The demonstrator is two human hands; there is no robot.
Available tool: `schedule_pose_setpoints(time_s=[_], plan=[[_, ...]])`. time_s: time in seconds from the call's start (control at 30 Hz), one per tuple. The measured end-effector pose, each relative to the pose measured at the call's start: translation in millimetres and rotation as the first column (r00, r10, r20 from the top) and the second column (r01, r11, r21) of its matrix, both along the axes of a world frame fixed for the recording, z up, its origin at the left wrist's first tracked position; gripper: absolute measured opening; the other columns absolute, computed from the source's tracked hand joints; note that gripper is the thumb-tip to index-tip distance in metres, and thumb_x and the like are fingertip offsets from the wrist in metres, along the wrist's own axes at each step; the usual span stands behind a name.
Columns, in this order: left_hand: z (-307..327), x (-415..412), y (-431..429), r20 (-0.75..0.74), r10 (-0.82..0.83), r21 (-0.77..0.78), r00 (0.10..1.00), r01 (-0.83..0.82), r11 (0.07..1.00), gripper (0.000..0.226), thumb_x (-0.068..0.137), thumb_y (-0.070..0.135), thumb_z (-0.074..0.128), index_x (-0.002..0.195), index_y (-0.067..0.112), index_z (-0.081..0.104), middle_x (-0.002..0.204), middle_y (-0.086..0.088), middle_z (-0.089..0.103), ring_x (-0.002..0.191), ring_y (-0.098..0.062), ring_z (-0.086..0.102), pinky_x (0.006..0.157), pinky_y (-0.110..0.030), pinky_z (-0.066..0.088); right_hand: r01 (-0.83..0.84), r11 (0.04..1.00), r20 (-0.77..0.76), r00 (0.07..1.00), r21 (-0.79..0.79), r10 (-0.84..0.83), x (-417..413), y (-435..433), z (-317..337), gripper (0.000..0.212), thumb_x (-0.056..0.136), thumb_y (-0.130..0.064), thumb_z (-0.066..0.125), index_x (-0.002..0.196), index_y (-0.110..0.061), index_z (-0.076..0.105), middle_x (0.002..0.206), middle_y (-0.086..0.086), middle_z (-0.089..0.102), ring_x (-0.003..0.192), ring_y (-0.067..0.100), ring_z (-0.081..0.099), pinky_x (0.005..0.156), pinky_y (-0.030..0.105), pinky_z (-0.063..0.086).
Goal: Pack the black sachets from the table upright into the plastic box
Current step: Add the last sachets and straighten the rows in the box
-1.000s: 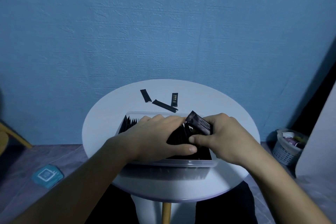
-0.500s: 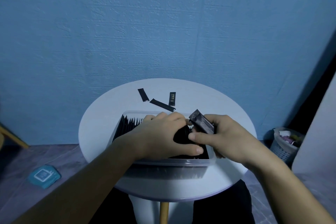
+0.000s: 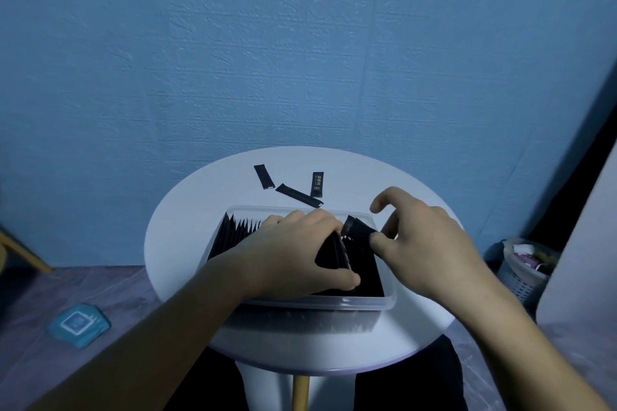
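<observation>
Here, L hand point(image 3: 293, 253), R hand point(image 3: 424, 237) gripping sachets point(image 3: 240, 230) by box point(image 3: 334, 305) rim.

- A single camera rides on the person's head, so no second view shares the scene.
- It looks forward and steeply down onto the round worktop point(image 3: 177, 243), close in, with the near edge low in frame.
- It faces the blue wall point(image 3: 300, 43). The wide lens takes in floor point(image 3: 100, 294) on both sides.

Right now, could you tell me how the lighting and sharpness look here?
Head view: dim, bluish light; the right hand looks slightly motion-blurred; the sachets in the plastic box merge into one dark mass; wide-angle bending toward the right edge.
</observation>
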State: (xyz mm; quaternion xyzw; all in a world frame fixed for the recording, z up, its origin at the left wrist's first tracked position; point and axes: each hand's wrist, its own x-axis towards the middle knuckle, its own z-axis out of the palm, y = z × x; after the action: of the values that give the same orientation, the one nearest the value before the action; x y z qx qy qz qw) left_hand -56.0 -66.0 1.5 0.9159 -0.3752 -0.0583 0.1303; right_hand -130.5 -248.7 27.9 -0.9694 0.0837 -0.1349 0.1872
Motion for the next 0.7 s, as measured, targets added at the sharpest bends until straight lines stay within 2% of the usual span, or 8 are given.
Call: schedule_pose_setpoints(time_s=[0.13, 0.37, 0.47, 0.57, 0.7], plan=[[-1, 0, -1, 0.012, 0.009, 0.005, 1.0, -0.009, 1.0, 0.076, 0.066, 0.088, 0.036, 0.128, 0.043, 0.041, 0.128, 0.022, 0.043, 0.119, -0.01, 0.041, 0.103, -0.039, 0.032, 0.052, 0.998, 0.054, 0.997, -0.047, -0.049, 3, 3, -2, 0.013, 0.081, -0.039, 0.06, 0.089, -0.033, 0.052, 0.087, -0.01, 0.067, 0.09, 0.026, 0.06, 0.074, 0.036, 0.05], [-2, 0, -2, 0.013, 0.019, 0.002, 1.0, -0.019, 1.0, 0.084, 0.066, 0.087, 0.039, 0.135, 0.039, 0.041, 0.135, 0.023, 0.042, 0.122, -0.008, 0.039, 0.105, -0.038, 0.031, 0.103, 0.98, 0.144, 0.986, -0.172, -0.079, -1, 13, -4, 0.009, 0.085, -0.031, 0.056, 0.092, -0.027, 0.053, 0.088, -0.003, 0.066, 0.082, 0.031, 0.057, 0.062, 0.034, 0.041], [-1, -1, -2, 0.014, 0.023, 0.005, 1.0, -0.023, 1.0, 0.082, 0.066, 0.086, 0.038, 0.133, 0.04, 0.042, 0.132, 0.023, 0.043, 0.121, -0.008, 0.04, 0.105, -0.039, 0.032, 0.104, 0.971, 0.113, 0.99, -0.215, -0.081, -1, 21, -6, 0.011, 0.087, -0.037, 0.055, 0.093, -0.027, 0.055, 0.088, -0.003, 0.065, 0.078, 0.03, 0.052, 0.061, 0.034, 0.037], [-1, -2, -1, 0.013, 0.02, 0.006, 1.0, -0.02, 1.0, 0.081, 0.063, 0.087, 0.036, 0.13, 0.041, 0.043, 0.128, 0.022, 0.044, 0.119, -0.009, 0.042, 0.105, -0.039, 0.032, 0.046, 0.989, 0.023, 0.999, -0.142, -0.043, 0, 24, -13, 0.015, 0.087, -0.043, 0.056, 0.093, -0.032, 0.063, 0.088, -0.007, 0.068, 0.083, 0.026, 0.059, 0.064, 0.033, 0.042], [0, -2, 0, 0.018, 0.014, 0.034, 1.0, -0.014, 0.999, 0.092, 0.064, 0.091, 0.03, 0.141, 0.04, 0.038, 0.14, 0.02, 0.041, 0.129, -0.009, 0.037, 0.113, -0.042, 0.028, -0.016, 1.0, -0.035, 0.999, -0.012, 0.016, 1, 8, -11, 0.01, 0.086, -0.044, 0.062, 0.086, -0.037, 0.069, 0.087, -0.012, 0.071, 0.087, 0.019, 0.065, 0.076, 0.035, 0.054]])
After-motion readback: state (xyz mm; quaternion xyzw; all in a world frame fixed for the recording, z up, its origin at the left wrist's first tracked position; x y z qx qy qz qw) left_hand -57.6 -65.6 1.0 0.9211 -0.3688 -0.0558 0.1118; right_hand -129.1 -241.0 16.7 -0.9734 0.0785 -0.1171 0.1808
